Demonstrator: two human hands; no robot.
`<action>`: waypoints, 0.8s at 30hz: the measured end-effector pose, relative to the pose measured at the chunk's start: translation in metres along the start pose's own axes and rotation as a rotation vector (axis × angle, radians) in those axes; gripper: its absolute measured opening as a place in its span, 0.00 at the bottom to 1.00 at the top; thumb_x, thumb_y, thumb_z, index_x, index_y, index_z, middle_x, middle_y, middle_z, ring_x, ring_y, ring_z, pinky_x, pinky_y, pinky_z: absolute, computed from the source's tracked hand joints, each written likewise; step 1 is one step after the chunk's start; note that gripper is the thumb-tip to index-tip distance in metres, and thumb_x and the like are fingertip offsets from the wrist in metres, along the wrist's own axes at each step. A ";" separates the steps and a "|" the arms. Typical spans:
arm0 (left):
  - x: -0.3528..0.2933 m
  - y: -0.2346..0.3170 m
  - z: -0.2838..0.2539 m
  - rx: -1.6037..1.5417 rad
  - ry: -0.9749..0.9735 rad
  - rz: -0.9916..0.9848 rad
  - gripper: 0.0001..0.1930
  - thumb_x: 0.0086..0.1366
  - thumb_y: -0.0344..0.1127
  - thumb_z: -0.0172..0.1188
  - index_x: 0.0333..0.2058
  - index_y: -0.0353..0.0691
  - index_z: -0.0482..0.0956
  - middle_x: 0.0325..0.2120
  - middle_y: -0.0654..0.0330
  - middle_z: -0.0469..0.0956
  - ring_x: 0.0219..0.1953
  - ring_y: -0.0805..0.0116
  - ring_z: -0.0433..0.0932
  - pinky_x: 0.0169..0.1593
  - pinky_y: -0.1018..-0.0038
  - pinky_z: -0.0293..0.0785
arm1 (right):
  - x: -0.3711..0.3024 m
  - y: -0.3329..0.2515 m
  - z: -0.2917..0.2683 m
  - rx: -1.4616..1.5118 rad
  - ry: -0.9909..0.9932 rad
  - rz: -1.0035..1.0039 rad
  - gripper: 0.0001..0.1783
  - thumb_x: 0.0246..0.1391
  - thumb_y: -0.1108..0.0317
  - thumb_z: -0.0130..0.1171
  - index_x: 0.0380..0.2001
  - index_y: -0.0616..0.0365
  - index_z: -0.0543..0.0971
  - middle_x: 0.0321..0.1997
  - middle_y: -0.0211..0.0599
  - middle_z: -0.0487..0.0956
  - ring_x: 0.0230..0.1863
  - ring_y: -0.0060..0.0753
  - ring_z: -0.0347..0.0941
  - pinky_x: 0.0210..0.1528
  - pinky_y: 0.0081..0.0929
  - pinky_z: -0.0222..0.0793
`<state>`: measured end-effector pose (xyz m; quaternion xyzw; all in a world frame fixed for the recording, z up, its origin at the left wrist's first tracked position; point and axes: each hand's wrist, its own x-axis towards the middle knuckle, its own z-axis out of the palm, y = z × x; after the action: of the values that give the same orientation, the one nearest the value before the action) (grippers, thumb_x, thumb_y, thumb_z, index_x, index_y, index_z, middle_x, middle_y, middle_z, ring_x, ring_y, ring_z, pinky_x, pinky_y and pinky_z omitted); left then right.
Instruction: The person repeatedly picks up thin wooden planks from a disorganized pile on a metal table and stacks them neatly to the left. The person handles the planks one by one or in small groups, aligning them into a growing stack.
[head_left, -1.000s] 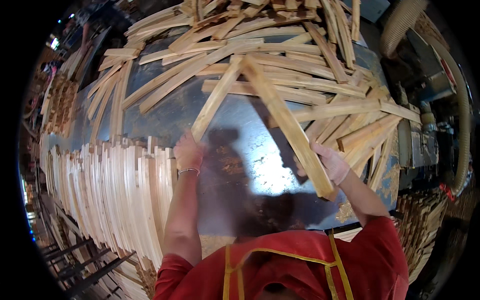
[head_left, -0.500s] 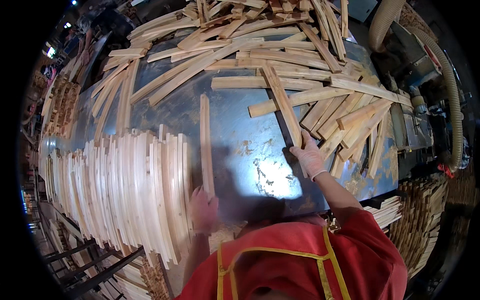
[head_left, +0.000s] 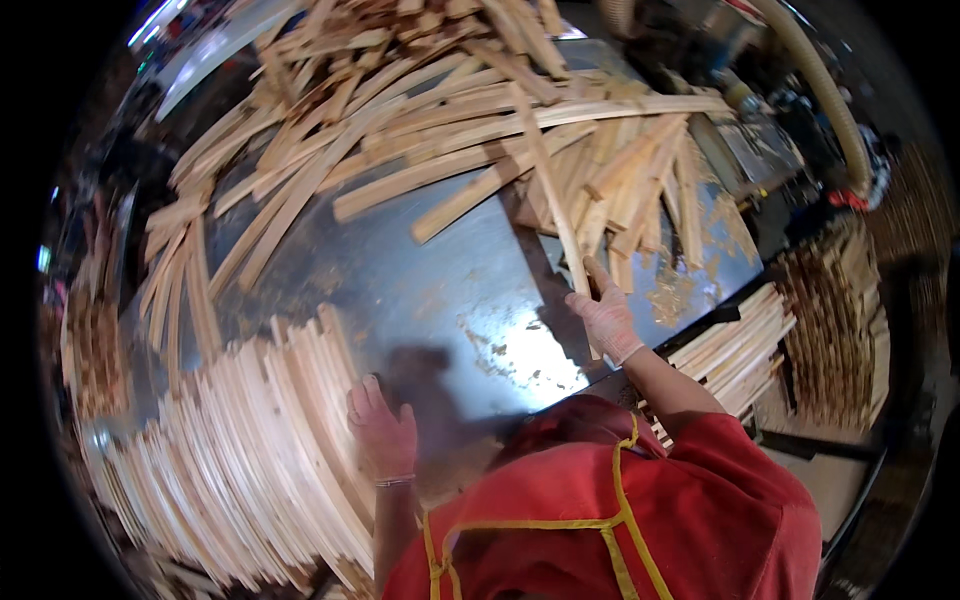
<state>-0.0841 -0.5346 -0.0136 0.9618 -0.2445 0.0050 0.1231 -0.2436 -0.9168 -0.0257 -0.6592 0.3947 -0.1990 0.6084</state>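
My right hand (head_left: 608,322), in a pale thin glove, grips a long wooden strip (head_left: 549,185) near its close end. The strip points away from me, its far end over a loose pile of strips (head_left: 480,125). At the left, my gloved left hand (head_left: 385,432) rests beside the right edge of a neat row of pale wooden strips (head_left: 270,450). Its thumb stands apart and its fingers stretch forward, with nothing seen in them. Whether the fingertips touch the outermost strip is hard to tell.
Everything lies on a metal tabletop (head_left: 440,300) with wood dust on it. More stacked strips (head_left: 835,330) stand at the right beyond the table edge. A ribbed hose (head_left: 825,90) hangs by machinery at the far right. A stack of wood (head_left: 95,340) stands at the far left.
The strip under my left hand has left the bare tabletop and now lies against the row; that hand has let go. My right hand still holds its strip. The whole view has turned.
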 end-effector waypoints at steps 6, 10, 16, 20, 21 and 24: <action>0.133 0.048 0.032 -0.026 -0.027 0.238 0.51 0.51 0.49 0.80 0.70 0.32 0.69 0.69 0.38 0.69 0.74 0.40 0.64 0.77 0.50 0.59 | -0.004 0.008 -0.122 0.093 0.352 0.094 0.32 0.59 0.74 0.57 0.68 0.61 0.72 0.43 0.39 0.83 0.39 0.31 0.81 0.42 0.31 0.79; 0.252 0.074 0.057 0.046 -0.103 0.388 0.55 0.50 0.51 0.79 0.74 0.36 0.66 0.72 0.38 0.68 0.74 0.40 0.65 0.75 0.52 0.65 | -0.037 0.051 -0.219 0.292 0.749 0.154 0.33 0.61 0.71 0.57 0.70 0.61 0.70 0.41 0.40 0.84 0.37 0.33 0.80 0.42 0.35 0.80; 0.296 0.180 0.129 0.205 -0.168 0.289 0.53 0.61 0.60 0.72 0.77 0.39 0.60 0.70 0.42 0.71 0.70 0.40 0.71 0.70 0.51 0.69 | -0.115 0.127 -0.366 0.189 1.306 0.328 0.27 0.63 0.67 0.56 0.66 0.59 0.73 0.39 0.40 0.81 0.35 0.33 0.77 0.39 0.36 0.76; 0.284 0.201 0.130 0.276 -0.203 0.190 0.49 0.68 0.61 0.66 0.78 0.40 0.58 0.70 0.43 0.71 0.69 0.41 0.72 0.70 0.51 0.69 | -0.121 0.176 -0.393 0.299 1.365 0.344 0.28 0.64 0.65 0.57 0.65 0.61 0.74 0.40 0.41 0.82 0.36 0.35 0.77 0.38 0.40 0.76; 0.288 0.186 0.137 0.275 -0.182 0.218 0.49 0.69 0.60 0.66 0.78 0.40 0.58 0.70 0.42 0.72 0.69 0.41 0.72 0.70 0.51 0.69 | -0.109 0.182 -0.388 0.384 1.356 0.297 0.27 0.65 0.64 0.57 0.65 0.62 0.74 0.40 0.40 0.82 0.36 0.35 0.77 0.38 0.40 0.76; 0.295 0.175 0.148 0.263 -0.157 0.273 0.48 0.69 0.59 0.65 0.78 0.38 0.57 0.69 0.41 0.72 0.69 0.41 0.72 0.71 0.52 0.69 | -0.066 0.189 -0.368 0.136 1.246 0.436 0.22 0.66 0.59 0.57 0.59 0.59 0.77 0.39 0.44 0.79 0.42 0.40 0.77 0.45 0.41 0.74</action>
<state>0.0852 -0.8575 -0.0954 0.9249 -0.3787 -0.0212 -0.0248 -0.6101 -1.0939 -0.1264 -0.2859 0.7835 -0.4400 0.3329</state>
